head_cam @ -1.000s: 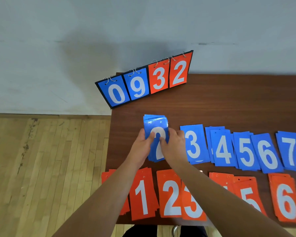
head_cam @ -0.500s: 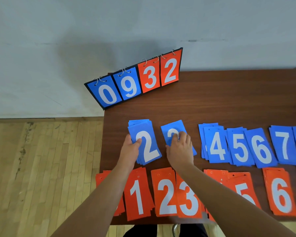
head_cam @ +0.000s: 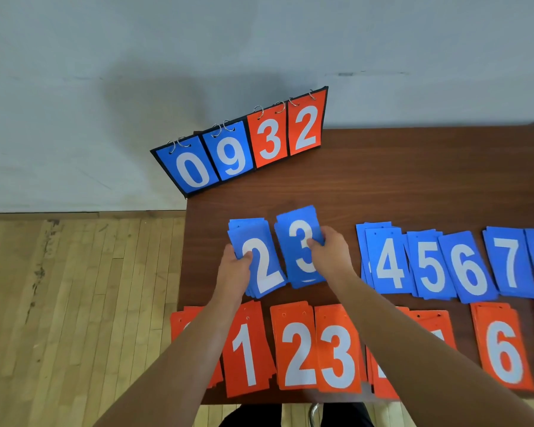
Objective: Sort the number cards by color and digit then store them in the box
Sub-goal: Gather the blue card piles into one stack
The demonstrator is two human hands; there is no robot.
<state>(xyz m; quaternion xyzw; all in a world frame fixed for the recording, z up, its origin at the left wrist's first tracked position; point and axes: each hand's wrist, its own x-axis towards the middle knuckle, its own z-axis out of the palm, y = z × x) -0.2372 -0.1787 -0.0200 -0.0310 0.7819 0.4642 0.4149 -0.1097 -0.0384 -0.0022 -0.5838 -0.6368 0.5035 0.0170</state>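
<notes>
- Now, the worktop (head_cam: 413, 180) is seen with two rows of sorted card stacks. No box is in view.
- Flip scoreboard (head_cam: 244, 143) stands at the far left corner, reads 0 9 3 2, and is not touched.
- Orange row (head_cam: 299, 349) lies along the near edge. 1, 2, 3 and 6 are readable; the rest is hidden by the forearms.
- Blue row (head_cam: 429, 266): 4 to 8 are overlapped, with a gap towards the 3.
- Blue 3 stack (head_cam: 299, 241) lay beside the 4 a second ago and is now brought just beside the 2. Judged: sorting is done and the blue stacks are being gathered in digit order.
- Blue 2 stack (head_cam: 259, 266) was squared by both hands a second ago and is now kept by one.
- Left hand (head_cam: 233, 272) is clamped on the 2 stack's left edge, thumb on its face.
- Right hand (head_cam: 330, 254) is clamped on the 3 stack's right edge. Both forearms are stretched forward, hands apart.
</notes>
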